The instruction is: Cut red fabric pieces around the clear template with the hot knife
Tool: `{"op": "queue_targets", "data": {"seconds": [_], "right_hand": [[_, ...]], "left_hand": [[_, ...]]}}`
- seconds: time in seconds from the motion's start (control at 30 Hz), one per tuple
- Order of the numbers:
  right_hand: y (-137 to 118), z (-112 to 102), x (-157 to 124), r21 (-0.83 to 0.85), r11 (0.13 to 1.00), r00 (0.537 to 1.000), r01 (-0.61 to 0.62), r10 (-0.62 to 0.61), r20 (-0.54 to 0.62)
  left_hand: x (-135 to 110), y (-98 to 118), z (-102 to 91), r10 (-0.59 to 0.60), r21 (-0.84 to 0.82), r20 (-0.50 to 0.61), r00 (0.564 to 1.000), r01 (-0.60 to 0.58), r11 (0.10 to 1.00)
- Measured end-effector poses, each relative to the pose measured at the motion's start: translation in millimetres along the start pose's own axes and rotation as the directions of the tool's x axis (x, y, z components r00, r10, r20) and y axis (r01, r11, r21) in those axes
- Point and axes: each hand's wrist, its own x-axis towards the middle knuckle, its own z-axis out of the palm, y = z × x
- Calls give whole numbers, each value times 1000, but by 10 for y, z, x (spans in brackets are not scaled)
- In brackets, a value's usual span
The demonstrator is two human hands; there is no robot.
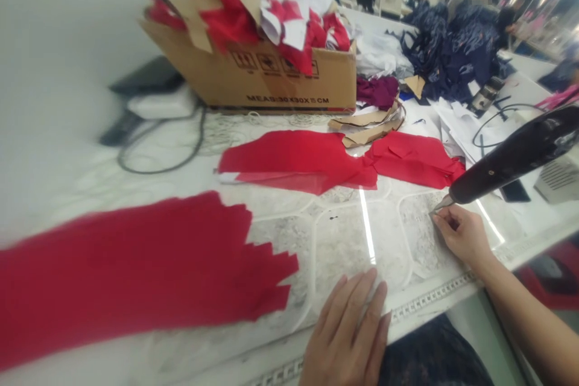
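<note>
My left hand [350, 329] lies flat over the front edge of the table, its fingers stretched out and nothing in it. To its left is a fanned stack of red fabric pieces [149, 265] with stepped ends. My right hand [465, 232] is closed in a pinch at the metal tip of a dark-bodied tool [515, 154] that slants in from the upper right. Whatever the fingertips hold, if anything, is too small to make out. Just behind that tip rest more red fabric pieces [411, 157], beside another red pile [289, 157].
Behind the fabric stands a cardboard box [280, 87] heaped with red and white scraps. A black cable [160, 170] loops at left. Brown card strips [371, 123], dark clothing [456, 54] and a phone-like dark slab [515, 190] lie farther back. A measuring tape [434, 297] runs along the front edge.
</note>
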Motion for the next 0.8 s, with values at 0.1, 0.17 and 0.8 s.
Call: {"op": "queue_targets", "data": {"seconds": [0.1, 0.17, 0.8], "right_hand": [[-2, 16, 13, -4, 1000, 1000, 1, -1, -5], [-9, 21, 18, -7, 1000, 1000, -1, 1, -6], [-162, 92, 9, 14, 999, 999, 34, -35, 42]], "left_hand": [[1, 1, 0, 9, -1, -6, 1000, -9, 1000], [-13, 5, 5, 3, -3, -9, 1000, -3, 1000], [11, 23, -10, -24, 4, -21, 999, 24, 1000]]}}
